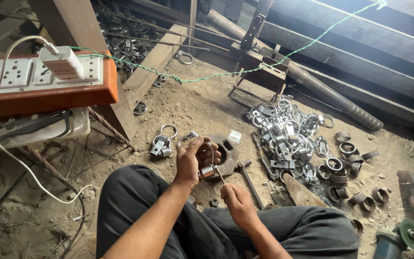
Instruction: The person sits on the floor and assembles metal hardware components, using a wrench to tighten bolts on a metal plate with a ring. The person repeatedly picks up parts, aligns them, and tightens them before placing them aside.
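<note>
At frame centre my left hand (193, 158) grips a metal ring (208, 171), my right hand (234, 197) pinches a thin pin (219, 177); it could slip off.

The sandy dirt floor (192, 103) was littered with grit and scrap. Long dark steel beams (360, 43) lay along the far edge, a thick wooden post (68, 24) rose at left, and daylight fell softly across the ground.

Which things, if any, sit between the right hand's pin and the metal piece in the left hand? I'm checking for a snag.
Nothing visible does. The thin pin rises from the right hand straight to the shiny metal piece gripped by the left hand. The hammer lies on the ground off to the side.
</note>
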